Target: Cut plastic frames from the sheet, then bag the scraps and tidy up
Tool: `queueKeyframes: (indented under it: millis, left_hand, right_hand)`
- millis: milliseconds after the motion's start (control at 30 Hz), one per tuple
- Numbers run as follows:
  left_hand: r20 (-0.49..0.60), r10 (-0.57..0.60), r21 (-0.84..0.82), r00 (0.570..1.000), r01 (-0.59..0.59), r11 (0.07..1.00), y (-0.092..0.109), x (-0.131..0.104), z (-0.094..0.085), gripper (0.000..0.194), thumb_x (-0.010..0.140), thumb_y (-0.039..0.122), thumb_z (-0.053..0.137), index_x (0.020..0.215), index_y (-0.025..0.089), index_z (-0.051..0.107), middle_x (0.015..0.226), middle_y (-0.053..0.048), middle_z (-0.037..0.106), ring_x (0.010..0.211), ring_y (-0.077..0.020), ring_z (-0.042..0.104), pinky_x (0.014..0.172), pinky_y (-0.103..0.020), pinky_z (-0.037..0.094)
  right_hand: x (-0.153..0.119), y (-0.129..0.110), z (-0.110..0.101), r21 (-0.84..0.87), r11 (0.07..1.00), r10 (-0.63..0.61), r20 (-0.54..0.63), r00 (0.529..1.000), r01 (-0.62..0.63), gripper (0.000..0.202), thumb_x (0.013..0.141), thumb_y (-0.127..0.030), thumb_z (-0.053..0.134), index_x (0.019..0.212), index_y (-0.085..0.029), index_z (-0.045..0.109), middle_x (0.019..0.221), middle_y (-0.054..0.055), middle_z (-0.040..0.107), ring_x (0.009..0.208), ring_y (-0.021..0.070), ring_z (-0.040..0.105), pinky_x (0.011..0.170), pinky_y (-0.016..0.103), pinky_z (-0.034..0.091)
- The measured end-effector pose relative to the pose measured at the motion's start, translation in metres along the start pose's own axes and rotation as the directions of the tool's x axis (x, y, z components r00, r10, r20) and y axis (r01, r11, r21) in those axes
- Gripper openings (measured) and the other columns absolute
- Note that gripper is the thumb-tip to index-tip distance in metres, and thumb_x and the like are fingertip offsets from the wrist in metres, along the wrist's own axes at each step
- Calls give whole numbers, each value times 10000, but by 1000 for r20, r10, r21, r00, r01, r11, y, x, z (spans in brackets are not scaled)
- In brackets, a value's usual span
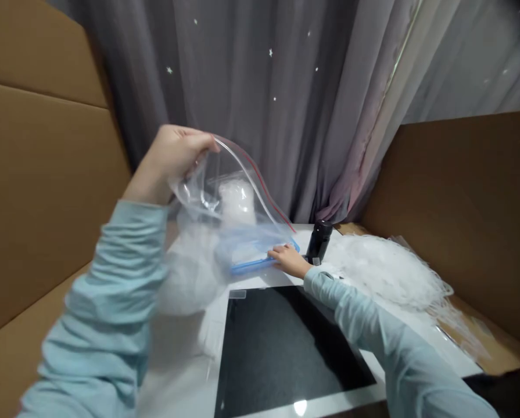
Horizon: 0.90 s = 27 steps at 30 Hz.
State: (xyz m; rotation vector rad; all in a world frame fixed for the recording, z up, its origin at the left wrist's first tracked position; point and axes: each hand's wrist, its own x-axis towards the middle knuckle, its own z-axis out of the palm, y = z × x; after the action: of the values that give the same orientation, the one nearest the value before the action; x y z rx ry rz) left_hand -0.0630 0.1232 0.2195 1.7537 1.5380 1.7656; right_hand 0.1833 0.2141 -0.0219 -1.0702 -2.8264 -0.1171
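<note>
My left hand (183,151) is raised at the left, closed on the top edge of a clear zip bag (194,278). The bag's mouth gapes, with a red line along its seal, and its lower part hangs cloudy and blurred near the table. Farther down, my right hand (289,259) has its fingers bent over the rim of a blue-edged plastic thing (253,266), which may be a tray. Film of the bag partly covers it. Through the bag shows a white, shiny bundle (237,200).
A black sheet (286,348) lies on the white table (176,371). Beside my right hand stands a black bottle (319,239). A heap of white, stringy loops (386,273) lies at the right. Cardboard walls (37,191) flank both sides, and a grey curtain (242,75) hangs behind.
</note>
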Motion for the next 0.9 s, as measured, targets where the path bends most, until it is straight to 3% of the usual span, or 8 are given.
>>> queueKeyframes:
  millis: [100,233,300,400,500,633,833,900]
  left_hand:
    - [-176,63,219,982,-23,975,-11,35,-24,371,840,285,473,841,-56,619,573,55,318,623,-10,421,703,-277,289]
    - [-347,130,377,929,11,926,-35,67,-55,295,856,238,458,723,-10,546,601,60,308,658,-12,348,735,-242,321]
    - [-361,129,342,923,3,940,-48,76,-60,238,852,182,491,662,39,500,591,64,293,646,-17,300,717,-201,313]
    - [-316,117,310,941,-14,951,-70,77,-49,283,859,183,527,600,87,466,573,60,293,626,-36,302,665,-174,285]
    - [-275,77,284,958,5,959,-95,65,-26,365,855,228,568,527,133,436,530,54,290,585,-67,319,588,-191,256]
    - [-207,-5,207,978,49,977,-121,31,-2,440,821,285,620,447,165,422,438,52,307,494,-90,331,514,-228,226]
    - [-115,-110,-17,987,109,994,-133,-23,-5,402,847,395,547,508,193,469,390,40,417,374,-103,406,426,-215,306]
    - [-84,-108,-94,991,100,991,-132,-37,-7,325,813,370,588,566,194,474,422,46,450,390,-97,435,426,-200,341]
  right_hand:
    - [3,-3,1,-51,999,-10,-10,1000,9,177,969,-140,480,1096,-149,602,1049,109,638,1003,230,576,872,354,419]
    - [-17,-10,-21,-96,995,-39,-58,998,34,225,972,-95,427,1094,-166,602,1049,114,626,979,232,551,811,333,409]
    - [-40,-18,-40,-110,993,-50,-97,994,39,245,970,-77,398,1075,-166,601,1036,118,623,953,240,544,790,339,402]
    - [-88,-33,-69,-50,997,-69,-190,979,60,253,979,-87,355,990,-188,587,950,88,616,866,221,544,723,320,399]
    - [-141,-47,-79,94,994,-38,-176,984,55,227,986,-130,356,862,-217,526,840,47,592,748,202,537,650,318,399]
    - [-194,-56,-57,211,978,11,-69,998,4,266,984,-148,332,860,-261,539,868,44,634,763,211,604,636,343,465]
    - [-219,-41,-17,157,987,-3,-82,997,16,91,899,-267,559,895,-340,613,867,22,723,730,244,689,605,391,571]
    - [-216,-35,-22,79,995,-42,-130,991,53,233,783,-397,724,996,-370,634,985,39,742,822,298,708,654,446,592]
